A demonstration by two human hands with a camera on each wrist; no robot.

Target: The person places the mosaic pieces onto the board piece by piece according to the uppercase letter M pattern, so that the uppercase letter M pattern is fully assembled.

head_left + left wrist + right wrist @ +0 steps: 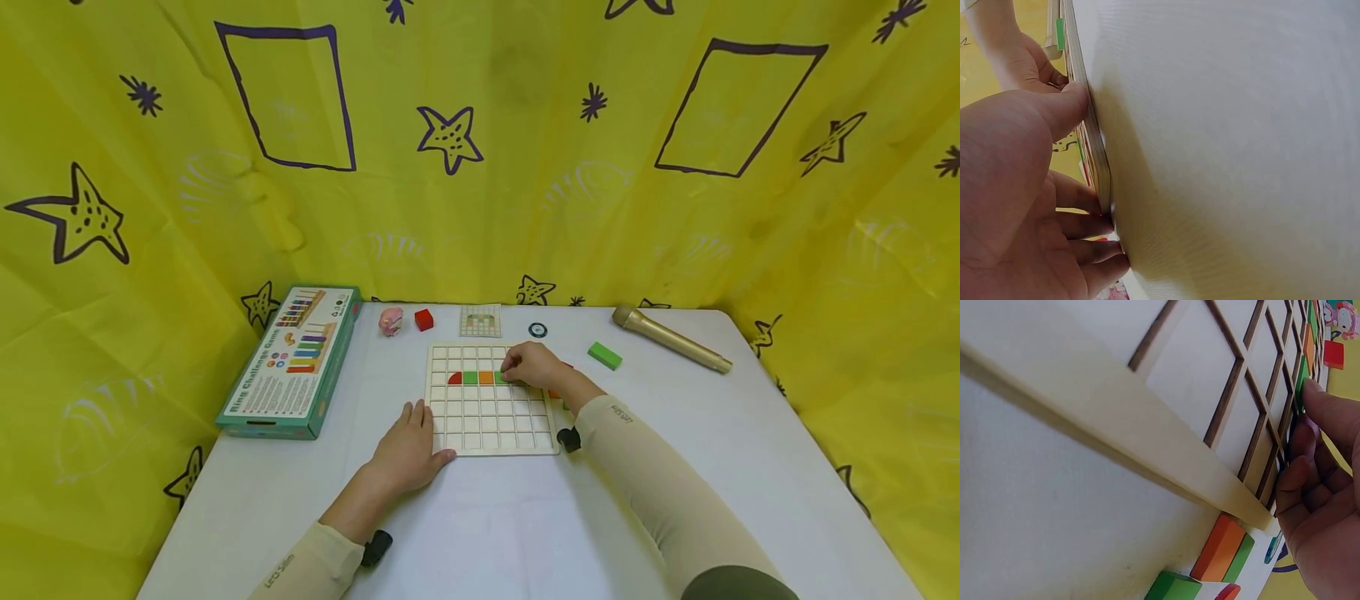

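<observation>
Green tile going into grid board mid-tabletop: your right hand is pinching it with fingers. Your left hand, fingers spread, is pressing board's near-left corner, steadying it.

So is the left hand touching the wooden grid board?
Touching. In the left wrist view the left hand has its thumb and fingers pressed against the edge of the grid board.
</observation>
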